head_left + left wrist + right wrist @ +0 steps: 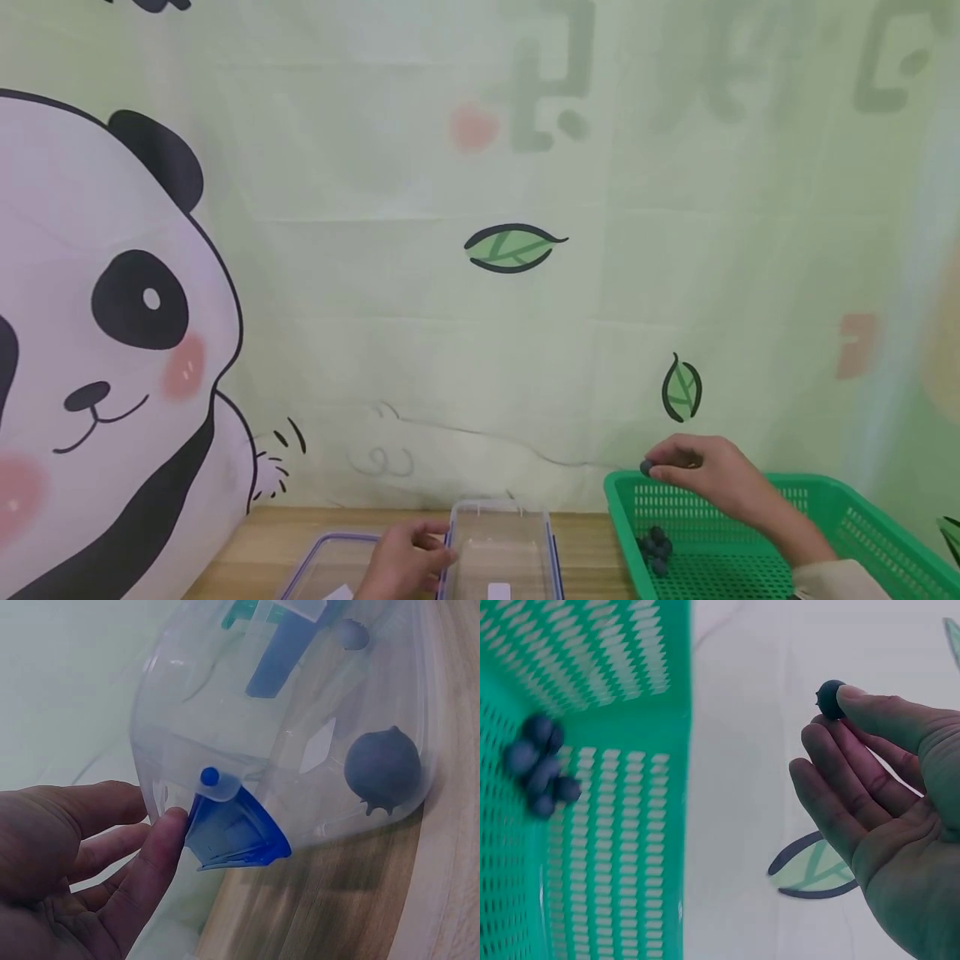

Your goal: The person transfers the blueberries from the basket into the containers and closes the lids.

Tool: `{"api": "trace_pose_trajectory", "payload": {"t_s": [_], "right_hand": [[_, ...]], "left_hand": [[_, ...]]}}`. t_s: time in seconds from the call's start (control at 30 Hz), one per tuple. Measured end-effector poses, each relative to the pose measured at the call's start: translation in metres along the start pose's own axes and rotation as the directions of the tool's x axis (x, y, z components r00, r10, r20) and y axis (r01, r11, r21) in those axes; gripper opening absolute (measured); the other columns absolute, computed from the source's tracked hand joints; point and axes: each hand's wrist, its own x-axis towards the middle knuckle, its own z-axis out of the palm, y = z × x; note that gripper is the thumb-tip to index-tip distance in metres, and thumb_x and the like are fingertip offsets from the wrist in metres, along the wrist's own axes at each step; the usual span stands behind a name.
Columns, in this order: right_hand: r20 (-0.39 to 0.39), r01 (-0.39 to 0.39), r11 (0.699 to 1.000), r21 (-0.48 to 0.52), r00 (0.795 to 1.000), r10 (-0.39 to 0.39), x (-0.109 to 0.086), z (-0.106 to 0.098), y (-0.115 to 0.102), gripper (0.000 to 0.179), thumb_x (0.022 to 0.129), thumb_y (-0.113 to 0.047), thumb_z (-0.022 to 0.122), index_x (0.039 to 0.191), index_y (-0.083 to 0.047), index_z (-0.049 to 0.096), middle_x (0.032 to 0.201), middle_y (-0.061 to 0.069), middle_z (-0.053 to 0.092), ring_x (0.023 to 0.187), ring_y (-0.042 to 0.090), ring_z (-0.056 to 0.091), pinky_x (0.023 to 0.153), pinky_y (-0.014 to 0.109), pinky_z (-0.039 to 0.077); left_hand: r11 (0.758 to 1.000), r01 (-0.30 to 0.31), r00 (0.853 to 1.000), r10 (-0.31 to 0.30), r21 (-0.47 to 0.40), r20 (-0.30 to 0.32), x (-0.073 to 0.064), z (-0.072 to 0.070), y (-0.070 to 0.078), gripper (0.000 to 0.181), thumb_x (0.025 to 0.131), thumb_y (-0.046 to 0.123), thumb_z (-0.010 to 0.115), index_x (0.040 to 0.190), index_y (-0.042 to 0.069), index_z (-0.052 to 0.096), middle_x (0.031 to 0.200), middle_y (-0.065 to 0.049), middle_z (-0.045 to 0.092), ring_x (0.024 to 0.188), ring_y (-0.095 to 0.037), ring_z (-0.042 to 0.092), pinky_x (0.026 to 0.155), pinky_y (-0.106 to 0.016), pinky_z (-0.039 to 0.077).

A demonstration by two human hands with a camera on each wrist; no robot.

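My right hand pinches a blueberry between thumb and fingertips, above the far rim of a green mesh basket. Inside that basket, a small cluster of blueberries lies on the left side. To the left, my left hand grips the left side of a clear plastic container, next to a blue latch that the left wrist view shows hanging outward. Two blueberries, a near one and a farther one, rest inside the container.
A clear piece with a blue edge, a lid or another box, lies left of the container on the wooden table. Behind the table hangs a pale green cloth printed with a panda and leaves.
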Motion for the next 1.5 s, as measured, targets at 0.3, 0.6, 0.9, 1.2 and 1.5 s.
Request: {"api": "trace_pose_trajectory", "payload": {"t_s": [0.3, 0.6, 0.9, 1.2, 1.5], "right_hand": [[-0.107, -0.086, 0.993, 0.087, 0.990, 0.095, -0.016, 0.007, -0.032, 0.033, 0.098, -0.034, 0.079, 0.120, -0.010, 0.077, 0.111, 0.001, 0.077, 0.100, 0.019, 0.072, 0.082, 0.029, 0.061], [-0.149, -0.137, 0.964, 0.227, 0.973, 0.173, -0.028, 0.023, -0.051, 0.035, 0.097, -0.037, 0.080, 0.121, -0.012, 0.077, 0.112, 0.001, 0.077, 0.100, 0.017, 0.072, 0.084, 0.028, 0.060], [-0.148, -0.174, 0.946, 0.275, 0.964, 0.221, -0.030, 0.035, -0.061, 0.035, 0.096, -0.038, 0.081, 0.121, -0.013, 0.077, 0.113, 0.002, 0.077, 0.101, 0.017, 0.072, 0.087, 0.029, 0.059], [-0.160, -0.039, 0.953, 0.300, 0.983, 0.091, -0.029, 0.056, -0.075, 0.028, 0.097, -0.030, 0.080, 0.117, -0.011, 0.078, 0.107, 0.001, 0.078, 0.097, 0.020, 0.075, 0.084, 0.028, 0.062], [-0.080, 0.063, 0.955, 0.290, 0.996, -0.042, -0.023, 0.088, -0.086, 0.020, 0.098, -0.022, 0.080, 0.110, -0.008, 0.077, 0.102, -0.001, 0.077, 0.092, 0.015, 0.074, 0.080, 0.024, 0.062]], "left_hand": [[1.000, -0.011, 1.000, 0.011, 0.007, 0.000, 0.003, 0.002, 0.001, 0.037, 0.089, -0.003, 0.079, 0.123, -0.012, 0.068, 0.092, -0.009, 0.067, 0.068, -0.018, 0.069, 0.062, -0.036, 0.066], [1.000, -0.015, 1.000, 0.015, 0.000, 0.001, 0.003, 0.004, 0.001, 0.037, 0.089, -0.004, 0.079, 0.123, -0.012, 0.068, 0.092, -0.010, 0.067, 0.068, -0.018, 0.069, 0.062, -0.036, 0.066], [1.000, 0.002, 1.000, -0.002, -0.010, 0.004, 0.001, 0.004, 0.002, 0.039, 0.089, -0.004, 0.079, 0.125, -0.012, 0.067, 0.092, -0.010, 0.066, 0.070, -0.019, 0.069, 0.064, -0.036, 0.066], [1.000, -0.019, 1.000, 0.019, 0.008, 0.001, 0.001, 0.001, 0.002, 0.037, 0.090, -0.004, 0.079, 0.124, -0.012, 0.067, 0.092, -0.010, 0.067, 0.071, -0.019, 0.069, 0.064, -0.036, 0.066], [1.000, -0.004, 1.000, 0.004, -0.012, 0.007, 0.000, 0.000, 0.000, 0.038, 0.089, -0.004, 0.079, 0.125, -0.012, 0.067, 0.092, -0.011, 0.067, 0.071, -0.019, 0.069, 0.064, -0.037, 0.066]]}}
